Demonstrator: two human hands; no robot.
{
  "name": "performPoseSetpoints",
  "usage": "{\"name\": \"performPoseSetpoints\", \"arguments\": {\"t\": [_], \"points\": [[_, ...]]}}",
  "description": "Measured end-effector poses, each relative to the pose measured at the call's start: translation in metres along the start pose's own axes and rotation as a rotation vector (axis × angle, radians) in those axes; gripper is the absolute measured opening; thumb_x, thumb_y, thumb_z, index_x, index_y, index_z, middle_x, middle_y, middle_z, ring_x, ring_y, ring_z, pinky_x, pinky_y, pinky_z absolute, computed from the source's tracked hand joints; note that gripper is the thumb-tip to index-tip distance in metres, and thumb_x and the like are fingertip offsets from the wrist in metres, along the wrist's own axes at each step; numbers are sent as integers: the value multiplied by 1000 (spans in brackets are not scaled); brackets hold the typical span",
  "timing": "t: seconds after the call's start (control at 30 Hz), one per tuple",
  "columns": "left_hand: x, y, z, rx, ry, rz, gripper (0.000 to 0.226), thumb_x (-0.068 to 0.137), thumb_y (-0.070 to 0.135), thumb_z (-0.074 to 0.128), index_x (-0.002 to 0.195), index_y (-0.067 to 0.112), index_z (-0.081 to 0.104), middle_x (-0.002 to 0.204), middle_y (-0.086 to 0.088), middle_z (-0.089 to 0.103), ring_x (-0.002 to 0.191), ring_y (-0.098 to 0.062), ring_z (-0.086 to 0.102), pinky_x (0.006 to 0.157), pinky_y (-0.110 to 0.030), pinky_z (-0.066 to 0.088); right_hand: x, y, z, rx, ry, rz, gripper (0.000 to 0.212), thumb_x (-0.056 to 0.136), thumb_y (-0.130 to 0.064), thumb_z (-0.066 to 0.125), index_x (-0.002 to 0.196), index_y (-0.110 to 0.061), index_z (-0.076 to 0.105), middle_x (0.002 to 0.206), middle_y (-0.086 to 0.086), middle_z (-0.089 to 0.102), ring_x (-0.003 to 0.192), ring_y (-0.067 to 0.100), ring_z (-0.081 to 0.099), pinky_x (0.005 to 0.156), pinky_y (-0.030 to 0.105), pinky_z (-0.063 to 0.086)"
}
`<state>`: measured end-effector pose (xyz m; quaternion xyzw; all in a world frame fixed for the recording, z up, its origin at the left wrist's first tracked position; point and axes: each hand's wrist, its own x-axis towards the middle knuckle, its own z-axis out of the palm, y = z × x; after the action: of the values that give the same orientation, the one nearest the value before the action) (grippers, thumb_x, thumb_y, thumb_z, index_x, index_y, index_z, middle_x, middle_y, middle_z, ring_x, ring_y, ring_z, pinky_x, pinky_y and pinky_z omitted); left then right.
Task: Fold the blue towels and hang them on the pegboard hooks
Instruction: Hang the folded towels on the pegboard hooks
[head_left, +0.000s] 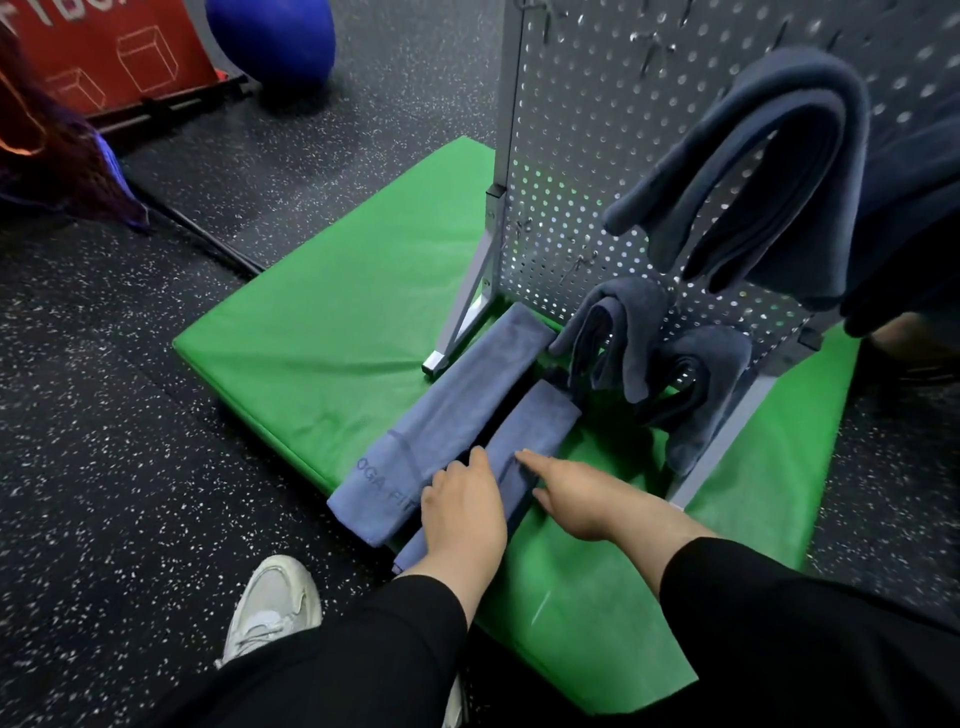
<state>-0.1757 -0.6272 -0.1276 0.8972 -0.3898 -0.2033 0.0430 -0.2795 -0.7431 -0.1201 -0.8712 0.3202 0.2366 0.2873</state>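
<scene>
Two blue towels lie folded into long strips on the green mat (332, 322). The wider strip (447, 415) lies on the left, and the narrower strip (524, 441) lies beside it on the right. My left hand (462, 514) rests flat on the near end of the narrower strip. My right hand (576, 493) reaches in from the right, fingers straight, touching that same strip's right edge. The grey pegboard (587, 171) stands upright on the mat behind. Three folded dark blue towels hang on its hooks: one high at the right (769, 176) and two low (618, 332), (696, 395).
Dark speckled rubber floor surrounds the mat. A blue exercise ball (270, 36) and a red box (104, 47) stand at the far left. The pegboard's metal foot (462, 322) rests just beyond the wider strip. My white shoe (270, 603) and black trouser legs fill the bottom.
</scene>
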Motion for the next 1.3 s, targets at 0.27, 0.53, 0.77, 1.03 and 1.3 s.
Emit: {"name": "performPoseSetpoints", "arguments": {"t": [0.27, 0.53, 0.77, 1.03, 1.3], "points": [[7, 6, -14, -460, -147, -71, 16, 89, 27, 61, 93, 15, 51, 96, -2, 58, 88, -28, 56, 70, -33, 41, -6, 1, -7, -41, 34, 28, 61, 102, -17, 43, 158, -31, 25, 152, 8, 48, 134, 30, 51, 108, 36, 43], [8, 18, -89, -1096, -307, -12, 25, 71, 35, 64, 86, 15, 62, 85, -6, 63, 80, -18, 53, 79, -44, 48, -43, 6, -66, 180, 311, -99, 72, 88, -3, 53, 154, -27, 38, 162, -7, 30, 151, 12, 25, 123, 30, 21], [-11, 26, -189, -1430, -529, 123, 40, 66, 31, 70, 103, 18, 72, 102, -18, 72, 85, -29, 63, 81, -39, 47, -112, -35, -116, 391, 732, -238, 60, 74, -30, 65, 122, -60, 45, 131, -47, 46, 126, -19, 42, 104, 8, 34], [-41, 30, -266, -1071, 50, 381, 43, 87, 35, 71, 128, 26, 61, 124, 7, 67, 103, -3, 64, 94, -18, 48, -176, -91, -192, 253, 971, -118, 13, 80, -22, 65, 90, -26, 57, 88, -9, 65, 83, 13, 60, 75, 36, 49], [-86, 87, -309, -704, 569, 586, 88, 76, 30, 70, 155, 29, 31, 152, 10, 43, 139, -9, 40, 116, -22, 28, -243, -150, -270, 96, 1044, -67, 24, 81, -34, 62, 75, -18, 46, 74, -2, 54, 75, 22, 52, 64, 38, 35]]}}
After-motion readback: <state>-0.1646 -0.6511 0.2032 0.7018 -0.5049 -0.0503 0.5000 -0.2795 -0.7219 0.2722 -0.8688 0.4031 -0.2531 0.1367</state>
